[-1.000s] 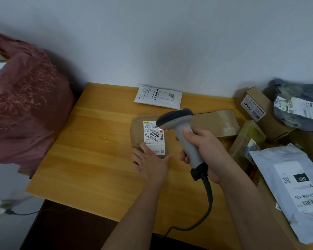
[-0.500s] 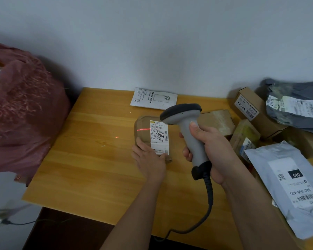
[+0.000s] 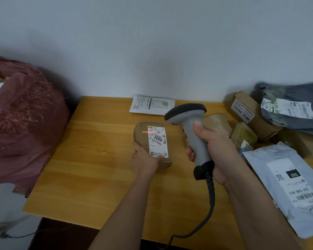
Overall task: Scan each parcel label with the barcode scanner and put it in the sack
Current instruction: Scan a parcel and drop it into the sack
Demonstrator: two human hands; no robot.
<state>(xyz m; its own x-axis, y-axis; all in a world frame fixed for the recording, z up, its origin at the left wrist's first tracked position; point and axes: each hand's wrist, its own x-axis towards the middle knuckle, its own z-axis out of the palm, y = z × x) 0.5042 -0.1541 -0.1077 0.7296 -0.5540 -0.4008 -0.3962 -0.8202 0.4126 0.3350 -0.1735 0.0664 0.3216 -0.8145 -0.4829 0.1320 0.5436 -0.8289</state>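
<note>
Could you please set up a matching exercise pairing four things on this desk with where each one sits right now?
Things:
1. barcode scanner
2. brown parcel
3. red sack
4. white leaflet

Places:
A. at the table's left edge
B. flat by the wall at the table's far edge
C. gripped in the right hand
D. under the left hand, a red scan line across its label

Pairs: 1-C, 2-D, 3-A, 4-B

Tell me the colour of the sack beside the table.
Dark red, a dull maroon. The sack shows at the left in the head view.
</note>
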